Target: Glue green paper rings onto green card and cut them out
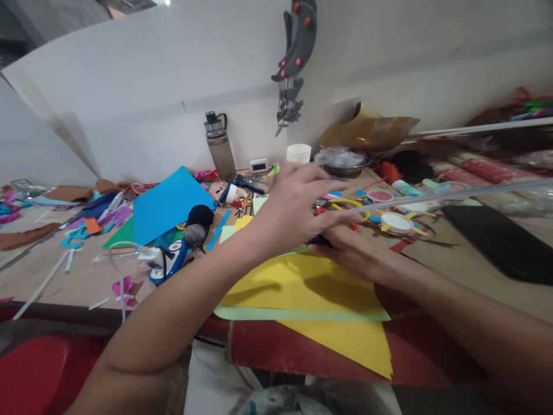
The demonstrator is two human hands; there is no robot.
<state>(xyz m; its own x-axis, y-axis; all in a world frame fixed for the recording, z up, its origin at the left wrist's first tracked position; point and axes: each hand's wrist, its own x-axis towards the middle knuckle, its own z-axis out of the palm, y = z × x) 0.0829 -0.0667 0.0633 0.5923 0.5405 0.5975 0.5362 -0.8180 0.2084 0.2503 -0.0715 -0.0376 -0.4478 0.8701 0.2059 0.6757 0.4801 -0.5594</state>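
My left hand (294, 202) is slightly blurred and reaches over my right hand, its fingers partly spread. At its thumb and fingertips is the end of a long clear plastic stick (432, 199), which slants off to the right edge. My right hand (345, 245) is curled low under the left, against a dark blue object (320, 240) that is mostly hidden. Beneath both hands lie a yellow sheet (298, 285) and a pale green sheet (302, 313). Another yellow sheet (349, 343) hangs over the table's front edge.
Left are a blue sheet (168, 204), yarn balls (200, 216), a blue-and-white plug block (173, 259) and paper scraps. Behind stand a bottle (221, 147), a small white clock (258, 166) and paper cups (298, 153). A black phone (496, 242) and paper discs (396, 222) lie right.
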